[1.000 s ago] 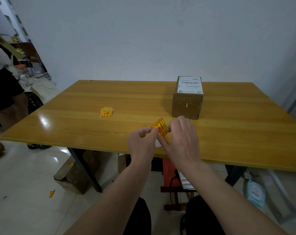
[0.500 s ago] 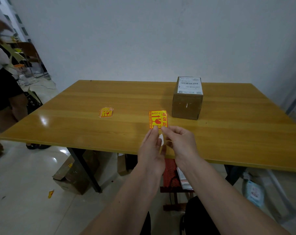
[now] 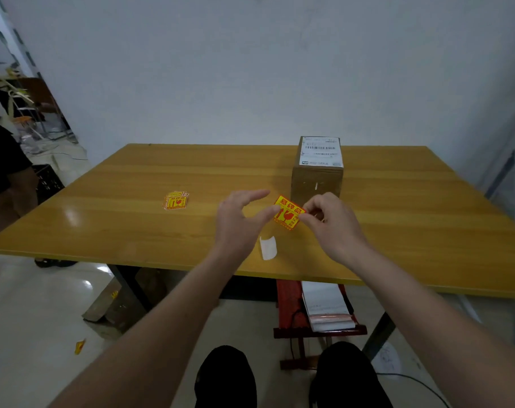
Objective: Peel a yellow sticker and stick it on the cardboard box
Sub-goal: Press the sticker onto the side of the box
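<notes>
A yellow sticker (image 3: pixel 288 212) with red print hangs in the air just in front of the cardboard box (image 3: pixel 316 184). My right hand (image 3: pixel 330 222) pinches its right edge. My left hand (image 3: pixel 238 222) is at its left edge, thumb touching the sticker's left side, the other fingers spread apart above. A curled white backing paper (image 3: pixel 268 247) lies on the wooden table (image 3: pixel 132 225) below my hands. The box stands upright and carries a white shipping label (image 3: pixel 321 151) on top.
A small stack of yellow stickers (image 3: pixel 176 200) lies on the table to the left. A person stands at the far left beside the table. Under the table are a red stool with papers (image 3: pixel 324 310) and a cardboard box on the floor (image 3: pixel 115 304).
The white backing has come off and dropped to the table. My hands moved apart and forward, and the sticker now tilts closer to the box, held at its sides.
</notes>
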The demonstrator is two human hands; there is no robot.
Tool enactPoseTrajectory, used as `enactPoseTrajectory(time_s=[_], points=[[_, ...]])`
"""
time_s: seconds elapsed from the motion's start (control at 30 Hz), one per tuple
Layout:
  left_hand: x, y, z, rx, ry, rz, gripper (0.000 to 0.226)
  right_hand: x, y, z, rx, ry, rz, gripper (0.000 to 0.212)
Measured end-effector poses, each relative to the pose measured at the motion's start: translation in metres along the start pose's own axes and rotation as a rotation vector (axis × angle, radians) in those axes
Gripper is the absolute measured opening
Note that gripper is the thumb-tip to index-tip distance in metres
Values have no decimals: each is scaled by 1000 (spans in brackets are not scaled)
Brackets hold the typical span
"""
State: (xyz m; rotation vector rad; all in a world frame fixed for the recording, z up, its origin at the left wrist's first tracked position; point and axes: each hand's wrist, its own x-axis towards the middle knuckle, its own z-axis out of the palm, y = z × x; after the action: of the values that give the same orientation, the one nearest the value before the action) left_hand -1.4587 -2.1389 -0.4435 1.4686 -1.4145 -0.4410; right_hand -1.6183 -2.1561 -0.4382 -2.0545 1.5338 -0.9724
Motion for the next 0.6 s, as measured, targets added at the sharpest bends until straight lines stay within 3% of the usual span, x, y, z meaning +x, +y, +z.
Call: enactPoseTrajectory(time_s=[0.17, 0.27, 0.3, 0.4, 0.43, 0.5, 0.6], points=[[16, 8, 15, 19, -142, -37, 13, 7, 10, -10, -157, -7, -60, 8], [19, 8, 29, -16, -160, -95, 18, 11, 21, -13, -112, 5, 42, 8], [20, 9, 34, -50, -165, -119, 17, 13, 25, -14, -51, 24, 117, 13], [24, 10, 47, -165, -153, -195, 17, 20, 37, -20, 177, 110, 375, 59], [27, 9, 51, -188, -158, -212, 16, 22, 42, -21, 233, 121, 419, 65], [33, 7, 60, -225, -186, -232, 11, 27, 50, -18, 324, 83, 404, 51], [43, 4, 75, -282, -212, -249, 7, 38, 57, -10, 452, 105, 341, 9]])
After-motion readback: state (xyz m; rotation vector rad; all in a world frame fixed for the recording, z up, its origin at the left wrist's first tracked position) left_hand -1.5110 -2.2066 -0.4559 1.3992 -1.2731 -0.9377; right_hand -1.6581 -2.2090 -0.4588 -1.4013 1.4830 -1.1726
